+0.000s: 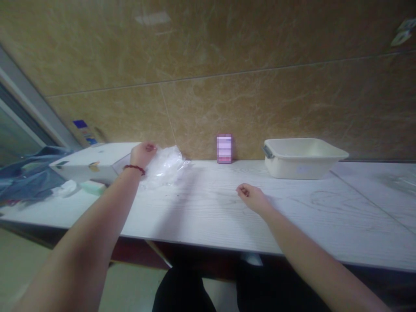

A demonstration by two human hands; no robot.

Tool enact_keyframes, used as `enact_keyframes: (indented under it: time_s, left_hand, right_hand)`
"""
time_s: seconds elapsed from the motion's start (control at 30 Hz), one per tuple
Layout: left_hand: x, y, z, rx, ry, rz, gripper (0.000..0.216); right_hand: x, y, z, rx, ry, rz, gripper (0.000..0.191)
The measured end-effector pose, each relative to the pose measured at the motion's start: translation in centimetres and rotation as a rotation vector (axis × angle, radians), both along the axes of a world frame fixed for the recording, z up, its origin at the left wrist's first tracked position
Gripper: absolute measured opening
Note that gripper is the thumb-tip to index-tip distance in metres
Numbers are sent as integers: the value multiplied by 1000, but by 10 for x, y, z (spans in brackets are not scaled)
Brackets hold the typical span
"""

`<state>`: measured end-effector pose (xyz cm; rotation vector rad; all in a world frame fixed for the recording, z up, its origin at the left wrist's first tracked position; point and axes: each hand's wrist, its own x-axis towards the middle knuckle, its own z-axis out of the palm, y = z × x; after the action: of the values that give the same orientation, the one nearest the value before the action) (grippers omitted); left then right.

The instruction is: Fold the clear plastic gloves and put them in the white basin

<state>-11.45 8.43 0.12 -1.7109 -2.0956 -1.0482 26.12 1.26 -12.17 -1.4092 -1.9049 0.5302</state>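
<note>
My left hand (143, 154), with a red bracelet at the wrist, reaches far left across the white table (208, 216) and its fingers are closed on a crumpled clear plastic bag (165, 164). The bag lies against a white box (94, 162) at the table's far left. My right hand (251, 197) rests on the table near the middle, fingers loosely curled with nothing seen in them.
A cream plastic basin (302, 158) stands at the back right by the tiled wall. A small pink-striped pack (224, 148) leans upright against the wall. Blue fabric (29, 175) and small pale items (92, 187) lie at the left end.
</note>
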Motion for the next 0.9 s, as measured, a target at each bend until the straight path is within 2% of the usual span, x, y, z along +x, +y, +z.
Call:
enact_keyframes:
  time_s: [0.17, 0.3, 0.37, 0.47, 0.53, 0.6, 0.67, 0.73, 0.9]
  left_hand:
    - [38, -22, 21, -36, 49, -148, 17]
    - [67, -34, 29, -59, -83, -194, 21]
    - [81, -39, 28, -58, -262, -276, 21]
    - [103, -49, 24, -33, -630, -483, 22]
    - [120, -60, 20, -37, -855, -629, 24]
    - [137, -73, 15, -77, -1031, -749, 24]
    - [150, -86, 8, -128, -1167, -811, 24]
    - [158, -96, -1, -157, -1208, -829, 22]
    - [160, -108, -17, -174, -1195, -860, 15]
  right_hand:
    - [-4, 1, 1, 2, 54, -5, 17]
    - [-19, -6, 14, 65, 113, 60, 17]
    - [-30, -14, 26, 108, 124, 141, 17]
    - [-50, -25, 43, 170, 156, 253, 23]
    - [-63, -31, 51, 206, 192, 260, 40]
    - [-74, -35, 55, 226, 220, 227, 64]
    - [-80, -36, 56, 222, 244, 190, 77]
    - [-81, -36, 54, 185, 277, 163, 72]
    - [-60, -32, 47, 81, 281, 127, 33]
